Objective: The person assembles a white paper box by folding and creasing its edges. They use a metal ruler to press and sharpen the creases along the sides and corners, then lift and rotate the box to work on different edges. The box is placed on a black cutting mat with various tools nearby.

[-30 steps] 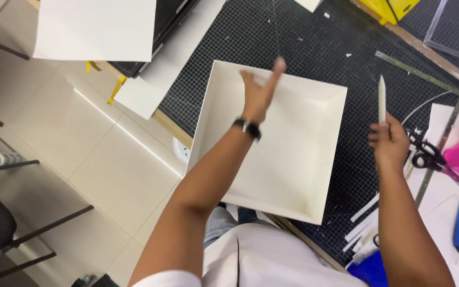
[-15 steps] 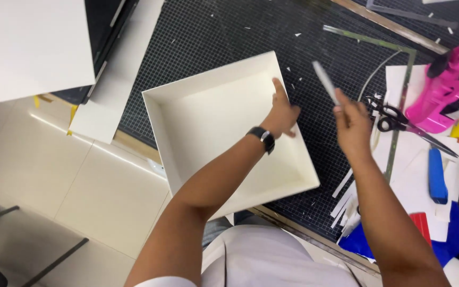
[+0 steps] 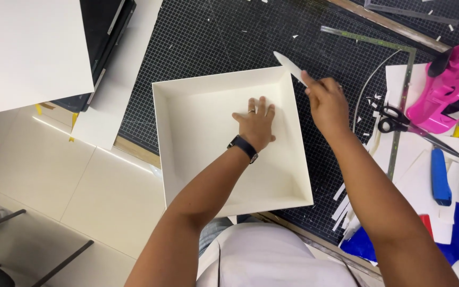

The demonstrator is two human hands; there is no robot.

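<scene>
A shallow white box (image 3: 208, 159), square and open at the top, sits on the black gridded cutting mat (image 3: 213, 37), its near corner hanging past the table's edge toward the person; its walls stand upright all round and the inside is bare. The left hand (image 3: 256, 123) lies flat on the box floor, palm down, fingers together and pointing to the far wall, a ring on one finger and a dark watch (image 3: 243, 148) on the wrist. The right hand (image 3: 325, 103) hovers just outside the box's far right corner, closed round a slim white folding tool (image 3: 289, 67); the tool's rounded tip points up and left, over the corner of the box, though I cannot tell whether it touches the wall.

To the right of that hand a metal L-square (image 3: 399, 106) lies on the mat, with black-handled scissors (image 3: 394, 121) across it; beyond them stands a pink glue gun (image 3: 442, 93), and nearer the person a blue cutter (image 3: 439, 175) rests on loose white sheets; thin white paper strips (image 3: 343, 204) are scattered by the right forearm. Far left, a large white board (image 3: 27, 53) overhangs the table above the pale tiled floor (image 3: 81, 186), and a dark folder (image 3: 102, 48) lies partly under it.
</scene>
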